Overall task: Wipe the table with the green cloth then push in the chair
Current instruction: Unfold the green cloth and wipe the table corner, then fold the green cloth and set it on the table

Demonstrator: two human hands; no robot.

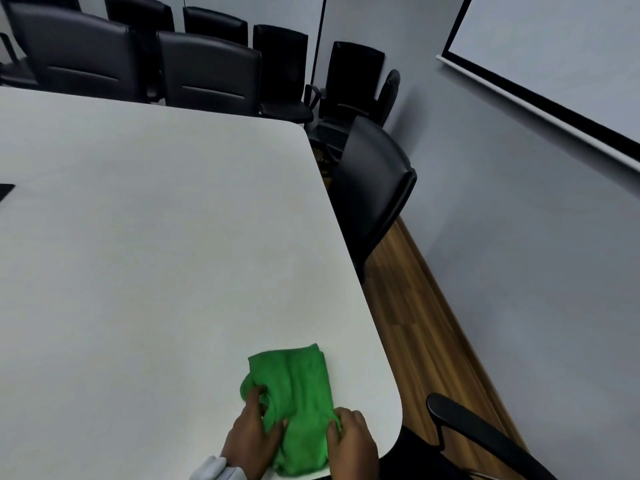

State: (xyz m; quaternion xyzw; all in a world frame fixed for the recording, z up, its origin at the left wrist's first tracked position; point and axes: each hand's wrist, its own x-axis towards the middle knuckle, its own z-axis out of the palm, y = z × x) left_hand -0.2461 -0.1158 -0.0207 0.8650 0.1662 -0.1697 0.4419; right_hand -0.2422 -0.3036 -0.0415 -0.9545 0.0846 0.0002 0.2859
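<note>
A folded green cloth (298, 403) lies on the white table (156, 237) near its front right corner. My left hand (251, 438) grips the cloth's left edge, fingers curled into the fabric. My right hand (353, 445) pinches its right edge, close to the table's rim. A black chair (375, 188) stands at the table's right side, angled, its back a little away from the edge. Below the corner, another black chair's armrest (485, 434) shows at the bottom right.
Several black chairs (207, 67) line the far side of the table and the back wall. A dark flat object (5, 192) pokes in at the left edge. A projector screen (554, 64) hangs on the right wall above a wooden floor strip (426, 323).
</note>
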